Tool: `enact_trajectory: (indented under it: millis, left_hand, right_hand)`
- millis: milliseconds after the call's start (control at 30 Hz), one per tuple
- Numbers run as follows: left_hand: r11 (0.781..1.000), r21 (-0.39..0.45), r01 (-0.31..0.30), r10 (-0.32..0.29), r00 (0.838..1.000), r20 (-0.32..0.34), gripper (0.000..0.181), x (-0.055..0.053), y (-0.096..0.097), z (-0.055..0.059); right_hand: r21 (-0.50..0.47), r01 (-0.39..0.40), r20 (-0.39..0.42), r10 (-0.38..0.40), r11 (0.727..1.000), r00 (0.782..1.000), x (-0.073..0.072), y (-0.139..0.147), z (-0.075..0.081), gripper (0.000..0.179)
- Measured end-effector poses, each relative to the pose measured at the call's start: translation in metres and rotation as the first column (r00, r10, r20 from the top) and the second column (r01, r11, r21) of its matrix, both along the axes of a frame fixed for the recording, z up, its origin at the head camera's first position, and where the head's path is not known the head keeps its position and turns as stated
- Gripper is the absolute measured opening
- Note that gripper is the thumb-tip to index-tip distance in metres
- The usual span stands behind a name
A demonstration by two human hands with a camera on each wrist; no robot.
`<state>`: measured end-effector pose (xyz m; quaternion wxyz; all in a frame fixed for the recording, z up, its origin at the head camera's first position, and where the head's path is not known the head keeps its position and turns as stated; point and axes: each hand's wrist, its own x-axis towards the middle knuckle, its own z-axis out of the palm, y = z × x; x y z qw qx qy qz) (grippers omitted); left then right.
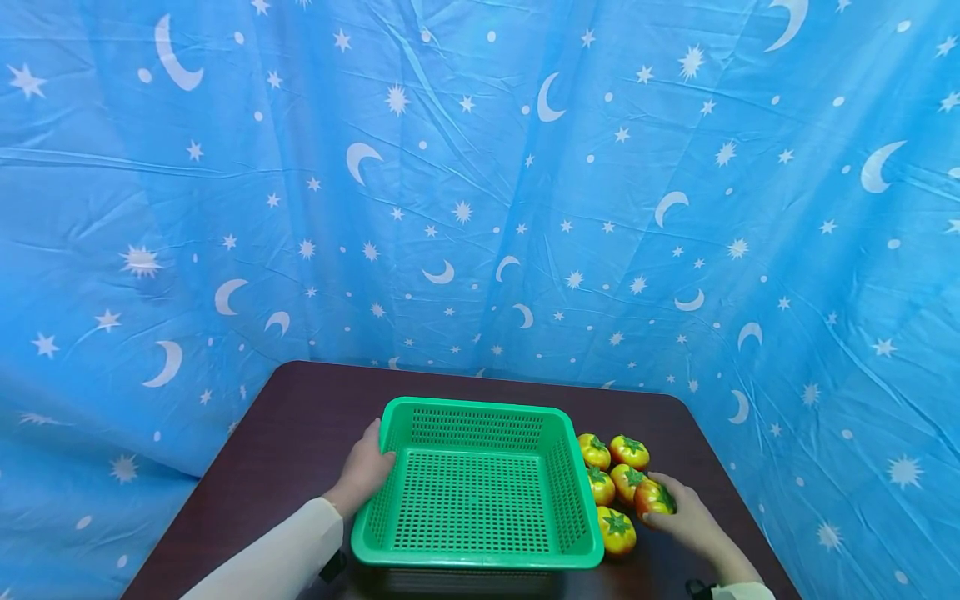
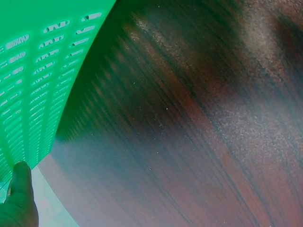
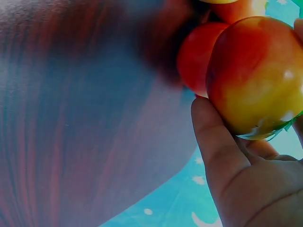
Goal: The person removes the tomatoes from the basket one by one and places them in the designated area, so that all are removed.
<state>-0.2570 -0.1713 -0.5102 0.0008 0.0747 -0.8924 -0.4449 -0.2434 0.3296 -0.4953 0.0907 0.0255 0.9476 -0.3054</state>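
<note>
A green plastic basket with slotted walls and floor stands on the dark table, nothing inside it. My left hand grips its left rim, thumb over the inner side. In the left wrist view, one digit lies against the slotted wall. My right hand holds a red-and-yellow tomato with a green leafy top, between thumb and fingers. That tomato fills much of the right wrist view, with another red tomato close behind it.
Several more tomatoes lie bunched along the basket's right side, some partly hidden by its rim. The dark wooden table has rounded far corners. A blue curtain with white moons and stars hangs behind and around it.
</note>
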Motion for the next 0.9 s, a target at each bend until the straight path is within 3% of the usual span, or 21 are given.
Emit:
enact_trajectory:
  millis: [267, 900]
  left_hand:
    - [1.0, 0.016, -0.001, 0.001, 1.0, 0.008, 0.07, 0.001, 0.0, 0.002]
    - [1.0, 0.001, 0.001, -0.001, 1.0, 0.003, 0.07, 0.0, 0.0, 0.001]
  right_hand:
    - [-0.026, 0.021, 0.011, -0.02, 0.999, 1.0, 0.002, 0.003, -0.014, 0.073]
    - [-0.016, 0.032, 0.038, -0.031, 0.999, 0.999, 0.007, 0.001, -0.028, 0.073]
